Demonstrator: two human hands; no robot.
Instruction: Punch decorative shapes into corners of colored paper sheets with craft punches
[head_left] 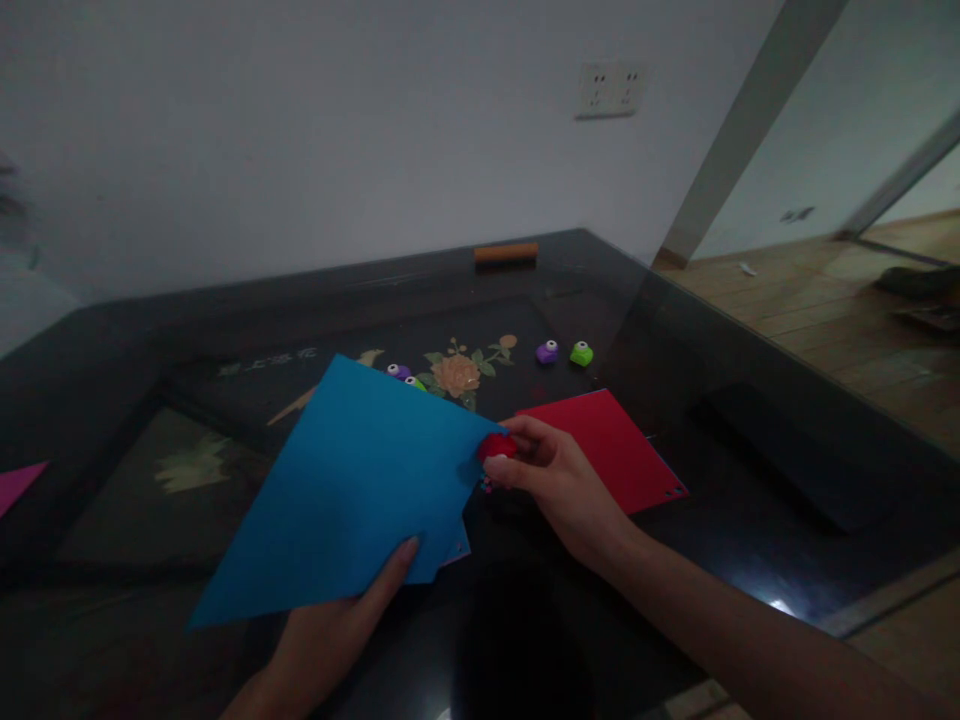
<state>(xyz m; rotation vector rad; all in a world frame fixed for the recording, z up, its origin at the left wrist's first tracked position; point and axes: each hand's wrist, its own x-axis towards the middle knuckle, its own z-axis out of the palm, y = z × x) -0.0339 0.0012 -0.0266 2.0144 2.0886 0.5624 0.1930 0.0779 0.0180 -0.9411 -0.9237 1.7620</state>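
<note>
My left hand [352,610] grips the lower edge of a large blue sheet of paper [360,480], thumb on top, holding it tilted above the table. At the sheet's right corner, my right hand [551,475] pinches a small red craft punch [496,447] between thumb and fingers. The punch sits on the paper's edge, and tiny coloured bits show just beneath it. Under the blue sheet's lower right, the corner of another sheet [457,548] with small holes pokes out. A red sheet [600,445] lies beyond my right hand, with small cut-outs at its near right corner.
Purple [547,352] and green [581,353] punches stand on the glossy dark table [637,290]. Another purple punch [396,371] and green punch [415,383] are partly behind the blue sheet. An orange-brown bar [506,254] lies by the wall; pink paper [19,485] is far left.
</note>
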